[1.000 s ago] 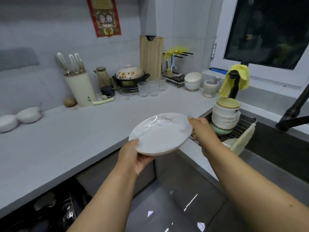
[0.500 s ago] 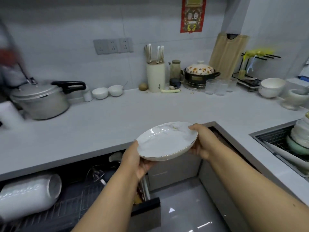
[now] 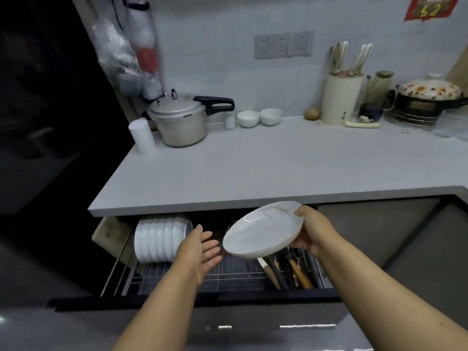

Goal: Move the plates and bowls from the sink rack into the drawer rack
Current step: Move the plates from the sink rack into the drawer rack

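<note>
Right hand has the white plate by its right edge, thumb over the rim and fingers curled underneath, holding it tilted above the open drawer rack. Left hand is palm-up just beside the plate's lower left edge, fingers straight and relaxed, not gripping anything (can't quite tell if the fingertips touch the rim). Down in the rack there's a row of white bowls lying on their sides at the left end, and a bunch of utensil handles at the right, right under the plate. Up on the grey surface sit a pressure cooker, two small white bowls next to it, a knife block and a floral-lidded pot at the far right.
</note>
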